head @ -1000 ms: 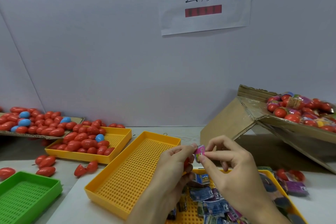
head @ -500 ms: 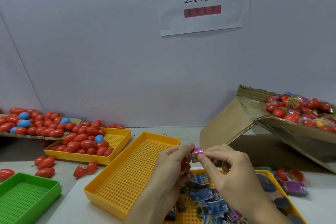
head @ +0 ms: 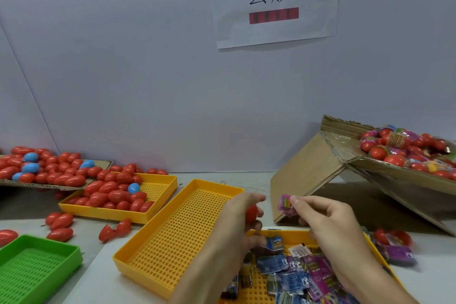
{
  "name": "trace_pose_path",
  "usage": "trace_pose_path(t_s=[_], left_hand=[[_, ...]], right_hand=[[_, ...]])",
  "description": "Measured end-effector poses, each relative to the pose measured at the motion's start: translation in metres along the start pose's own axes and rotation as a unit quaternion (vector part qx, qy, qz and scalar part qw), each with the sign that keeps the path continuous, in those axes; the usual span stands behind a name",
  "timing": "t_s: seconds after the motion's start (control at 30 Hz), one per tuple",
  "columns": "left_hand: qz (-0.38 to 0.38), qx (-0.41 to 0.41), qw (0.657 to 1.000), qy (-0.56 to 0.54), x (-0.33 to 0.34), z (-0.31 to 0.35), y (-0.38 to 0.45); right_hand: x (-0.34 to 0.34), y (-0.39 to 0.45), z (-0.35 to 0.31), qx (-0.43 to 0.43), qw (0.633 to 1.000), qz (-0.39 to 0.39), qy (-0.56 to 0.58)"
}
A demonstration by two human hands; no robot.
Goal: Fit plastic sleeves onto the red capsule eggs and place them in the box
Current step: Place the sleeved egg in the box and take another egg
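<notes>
My left hand (head: 240, 219) grips a red capsule egg (head: 251, 213) in its curled fingers, most of the egg hidden by the palm. My right hand (head: 328, 224) pinches a small pink plastic sleeve (head: 285, 202) between thumb and forefinger, a short gap to the right of the egg. Below both hands, a yellow tray (head: 281, 233) holds several loose blue and purple sleeves (head: 293, 271). The tilted cardboard box (head: 385, 175) at the right holds several sleeved red eggs (head: 394, 148).
An empty yellow perforated tray (head: 182, 232) lies left of my hands. Behind it a yellow tray (head: 158, 190) and a cardboard sheet (head: 56, 186) carry several red and blue eggs. A green tray (head: 37, 269) is at the lower left. Loose eggs (head: 59, 221) lie between.
The hands have drawn apart: the sleeve, earlier held against the egg between both hands, is now in the right hand alone, off to the right of the egg.
</notes>
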State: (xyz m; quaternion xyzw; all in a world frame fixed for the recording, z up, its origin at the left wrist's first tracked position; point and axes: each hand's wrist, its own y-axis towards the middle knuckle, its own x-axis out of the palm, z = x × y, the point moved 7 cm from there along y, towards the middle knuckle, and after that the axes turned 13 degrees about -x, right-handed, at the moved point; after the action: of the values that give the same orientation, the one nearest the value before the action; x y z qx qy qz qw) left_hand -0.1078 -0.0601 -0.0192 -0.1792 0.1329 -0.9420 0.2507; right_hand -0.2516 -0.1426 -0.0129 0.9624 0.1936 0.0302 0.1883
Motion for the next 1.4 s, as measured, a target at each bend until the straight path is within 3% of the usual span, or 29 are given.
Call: trace_pose_path(t_s=[0.07, 0.2, 0.37, 0.57, 0.77, 1.03, 1.2, 1.4], left_hand=[[-0.026, -0.016, 0.999, -0.031, 0.005, 0.000, -0.001], [-0.059, 0.034, 0.996, 0.053, 0.012, 0.003, -0.004], [-0.033, 0.077, 0.986, 0.145, 0.010, 0.006, -0.004], [0.003, 0.107, 0.969, 0.221, 0.006, 0.008, -0.006], [0.000, 0.101, 0.979, 0.178, 0.007, 0.007, -0.004], [-0.015, 0.109, 0.978, 0.179, 0.005, 0.004, -0.001], [-0.042, 0.102, 0.989, 0.102, 0.008, 0.003, 0.000], [-0.012, 0.125, 0.986, 0.106, 0.004, 0.006, -0.001]], right_hand=[[-0.009, 0.002, 0.003, 0.004, 0.999, 0.030, -0.015], [-0.013, 0.004, 0.000, -0.036, 0.997, 0.040, -0.062], [-0.006, 0.005, -0.009, -0.096, 0.990, 0.001, -0.105], [-0.007, 0.005, -0.009, -0.105, 0.988, -0.006, -0.112], [0.001, 0.004, -0.011, -0.114, 0.986, -0.052, -0.106], [0.002, 0.003, -0.014, -0.117, 0.988, -0.047, -0.088], [0.003, 0.002, -0.017, -0.119, 0.988, -0.059, -0.080], [0.004, 0.001, -0.016, -0.108, 0.990, -0.071, -0.058]])
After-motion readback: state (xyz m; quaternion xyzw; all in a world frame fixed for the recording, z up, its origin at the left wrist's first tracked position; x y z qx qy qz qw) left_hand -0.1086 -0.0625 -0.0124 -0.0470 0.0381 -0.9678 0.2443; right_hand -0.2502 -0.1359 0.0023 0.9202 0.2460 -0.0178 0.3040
